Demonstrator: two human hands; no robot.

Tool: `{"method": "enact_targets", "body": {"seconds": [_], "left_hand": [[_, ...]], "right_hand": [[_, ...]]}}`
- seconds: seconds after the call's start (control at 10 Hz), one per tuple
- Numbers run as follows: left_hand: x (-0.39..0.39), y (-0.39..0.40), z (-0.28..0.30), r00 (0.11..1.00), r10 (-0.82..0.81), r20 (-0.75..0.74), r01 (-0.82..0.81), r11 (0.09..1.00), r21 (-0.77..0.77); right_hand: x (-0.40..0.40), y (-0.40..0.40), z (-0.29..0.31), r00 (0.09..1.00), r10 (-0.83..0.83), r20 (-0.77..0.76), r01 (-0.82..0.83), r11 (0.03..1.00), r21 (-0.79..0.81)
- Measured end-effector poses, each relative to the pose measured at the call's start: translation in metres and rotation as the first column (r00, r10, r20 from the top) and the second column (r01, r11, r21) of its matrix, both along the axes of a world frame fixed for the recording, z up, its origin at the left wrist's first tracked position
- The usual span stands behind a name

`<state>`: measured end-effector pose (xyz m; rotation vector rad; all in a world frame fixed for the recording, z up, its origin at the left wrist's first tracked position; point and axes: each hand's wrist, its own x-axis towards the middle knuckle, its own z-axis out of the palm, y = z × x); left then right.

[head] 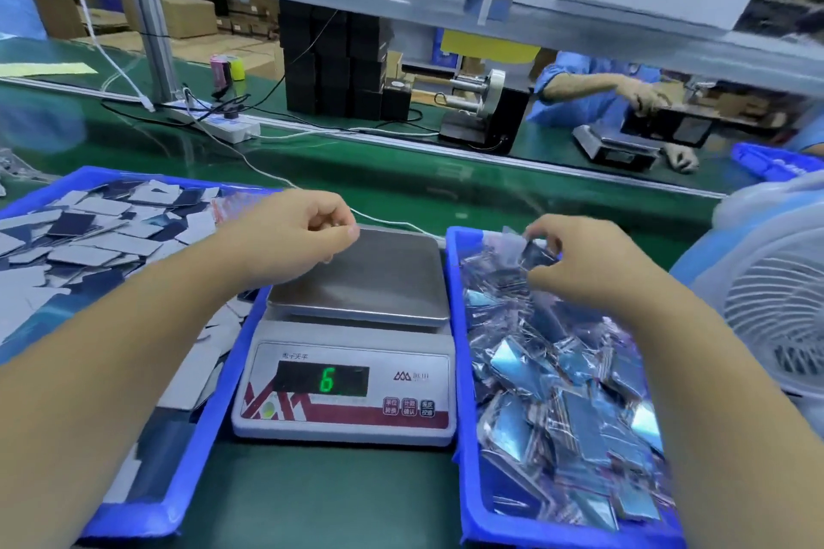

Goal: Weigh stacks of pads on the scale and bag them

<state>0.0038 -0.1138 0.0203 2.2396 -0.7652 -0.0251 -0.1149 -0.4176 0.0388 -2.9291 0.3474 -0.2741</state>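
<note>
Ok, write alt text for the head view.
A person's left hand hovers curled over an empty scale reading 6, while the right hand pinches a bagged pad above the right blue bin. Loose pads fill the left blue bin.

One head-worn wide-angle view looks forward and down, close over the scale on the worktop.

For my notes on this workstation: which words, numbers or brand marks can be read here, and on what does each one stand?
"6": green digit on the scale display.
Logo right of the display: a mountain-like mark, its characters too blurred to read.
Heading above the display: blurred, not readable.
Three red buttons: characters too small to read.
Nothing else bears legible text.
</note>
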Motion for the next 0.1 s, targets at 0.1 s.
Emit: {"method": "enact_targets", "body": {"seconds": [0.1], "left_hand": [[-0.0040,-0.0005,-0.0046,1.000,0.009,-0.009,-0.009,1.000,-0.013]], "right_hand": [[-0.0113,-0.0064,-0.0124,0.977,-0.035,-0.212,0.041,0.999,0.022]]}}
